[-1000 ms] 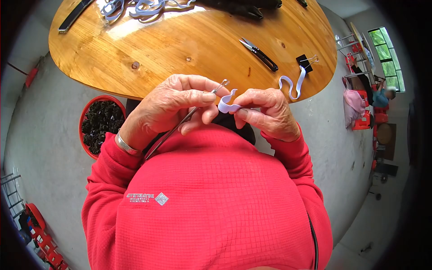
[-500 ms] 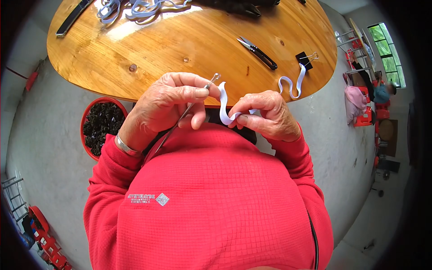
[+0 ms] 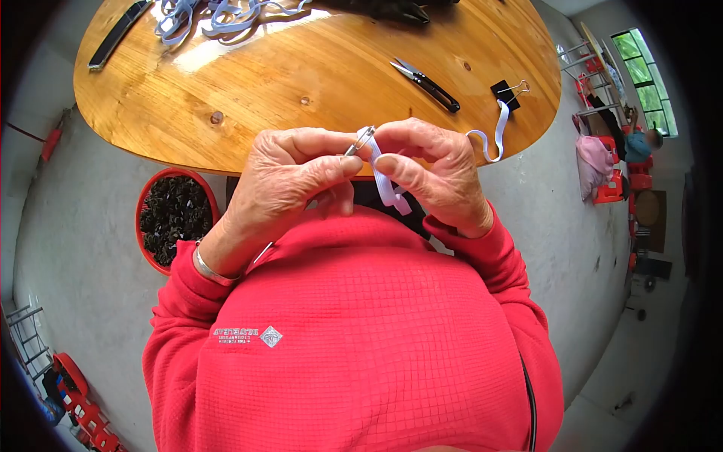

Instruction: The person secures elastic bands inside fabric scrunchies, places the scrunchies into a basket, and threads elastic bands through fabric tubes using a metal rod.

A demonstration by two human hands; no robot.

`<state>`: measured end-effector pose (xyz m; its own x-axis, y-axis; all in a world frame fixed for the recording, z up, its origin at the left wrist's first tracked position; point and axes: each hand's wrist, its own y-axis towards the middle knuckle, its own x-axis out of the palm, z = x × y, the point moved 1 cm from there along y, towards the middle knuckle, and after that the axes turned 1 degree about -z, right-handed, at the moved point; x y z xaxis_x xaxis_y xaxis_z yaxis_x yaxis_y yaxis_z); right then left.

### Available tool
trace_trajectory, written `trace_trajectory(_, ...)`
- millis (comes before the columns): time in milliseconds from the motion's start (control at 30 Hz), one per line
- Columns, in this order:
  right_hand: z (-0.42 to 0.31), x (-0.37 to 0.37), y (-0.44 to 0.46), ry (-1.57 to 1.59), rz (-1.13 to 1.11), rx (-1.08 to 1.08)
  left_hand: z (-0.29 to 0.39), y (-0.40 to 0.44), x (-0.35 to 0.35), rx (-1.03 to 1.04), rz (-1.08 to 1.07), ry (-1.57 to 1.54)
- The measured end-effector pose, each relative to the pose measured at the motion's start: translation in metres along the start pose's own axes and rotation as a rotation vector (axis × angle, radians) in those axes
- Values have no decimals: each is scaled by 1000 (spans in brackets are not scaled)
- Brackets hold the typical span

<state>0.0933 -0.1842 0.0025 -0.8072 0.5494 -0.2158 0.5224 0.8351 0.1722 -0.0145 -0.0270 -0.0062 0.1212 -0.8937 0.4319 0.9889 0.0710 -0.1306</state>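
My left hand [image 3: 297,169] pinches a thin metal tool [image 3: 359,143] near its looped tip; most of its shaft is hidden behind the hand. Right beside the tip, my right hand [image 3: 433,169] holds the end of a white elastic band [image 3: 384,179] between thumb and forefinger. The band's end touches or overlaps the metal loop; which of these is too small to tell. The rest of the band hangs down between my hands. On the table, another stretch of white band [image 3: 498,135] runs from a black binder clip [image 3: 505,95] to the table's near edge.
On the wooden table [image 3: 263,90] lie black-handled snips [image 3: 426,84], a black strip [image 3: 119,36], tangled pale bands [image 3: 226,19] and a dark bundle [image 3: 395,9]. A red tub of dark pieces [image 3: 176,217] stands on the floor at left. A person [image 3: 640,145] is at far right.
My right hand has moved up and left to the tool's tip, bringing the band's end with it. The band's free part now hangs downward. The table view has shifted slightly.
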Motion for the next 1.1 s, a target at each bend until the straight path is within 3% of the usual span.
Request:
trace_trajectory(133, -10, 5, -6, -14, 31, 159, 0, 1, 0, 39, 42, -1)
trace_trajectory(433, -2, 8, -2, -126, 128, 136, -6, 4, -4, 27, 10, 37)
trace_trajectory(633, 5, 2, 1, -274, 67, 13, -8, 6, -7, 19, -3, 47)
trace_trajectory(733, -1, -3, 0, -262, 100, -24, -6, 4, -4, 8, 38, 54)
trace_trajectory(833, -4, -8, -4, 0, 46, 156, -5, 2, -6, 9, 40, -9)
trace_trajectory(967, -9, 0, -4, 116, 12, 205, -6, 2, -8, -6, -9, -24)
trace_trajectory(1100, -7, 1, -5, -8, 25, 158, -5, 3, -7, -16, -10, 0)
